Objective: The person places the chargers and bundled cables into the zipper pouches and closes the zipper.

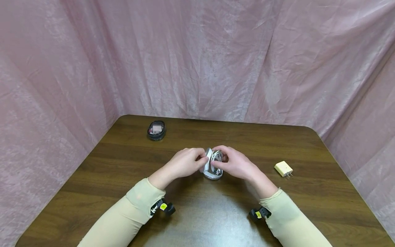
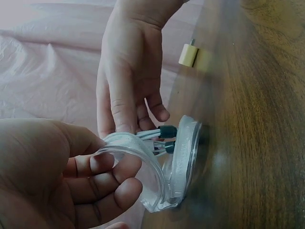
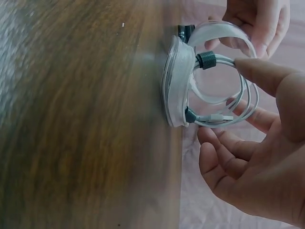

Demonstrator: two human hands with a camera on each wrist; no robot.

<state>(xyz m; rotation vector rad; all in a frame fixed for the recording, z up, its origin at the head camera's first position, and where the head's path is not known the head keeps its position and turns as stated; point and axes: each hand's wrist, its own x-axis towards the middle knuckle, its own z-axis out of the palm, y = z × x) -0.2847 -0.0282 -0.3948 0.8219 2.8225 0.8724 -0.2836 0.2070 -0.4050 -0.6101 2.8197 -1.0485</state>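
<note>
A small clear case (image 3: 175, 90) with white trim stands on the table in the middle, its lid (image 2: 155, 167) raised. My left hand (image 1: 187, 163) pinches the lid's rim between thumb and fingers. A coiled white cable (image 3: 219, 117) with dark straps (image 3: 206, 60) is partly inside the case, its loops rising out of the base. My right hand (image 1: 237, 165) holds those loops between thumb and fingers. In the right wrist view the other fingers of that hand curl loosely below the coil.
A dark round case (image 1: 156, 131) with a pale charger inside sits at the back left of the wooden table (image 1: 123, 168). A yellow plug adapter (image 1: 283, 168) lies to the right, prongs toward me. Pink curtain (image 1: 197, 61) surrounds the table's far edge.
</note>
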